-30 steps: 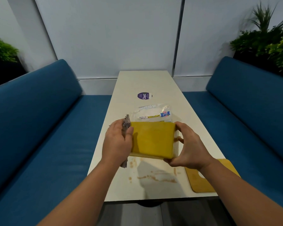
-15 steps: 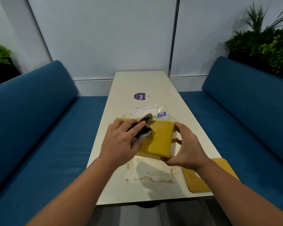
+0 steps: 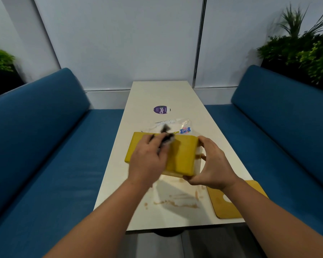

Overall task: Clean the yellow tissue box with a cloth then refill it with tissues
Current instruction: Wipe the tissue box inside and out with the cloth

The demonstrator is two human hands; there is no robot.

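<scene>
Gripping the flat yellow tissue box (image 3: pixel 183 159) by its right edge, the right hand (image 3: pixel 211 164) tilts it above the white surface (image 3: pixel 175 97). The left hand (image 3: pixel 149 161) presses a blurred dark cloth (image 3: pixel 166 138) onto its top face near the far edge.

Tissue pack (image 3: pixel 177 127) behind tissue box (image 3: pixel 183 157)

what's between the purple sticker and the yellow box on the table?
Head view: the clear plastic tissue pack lies between the purple sticker and the yellow box, its near edge hidden behind the box.
</scene>
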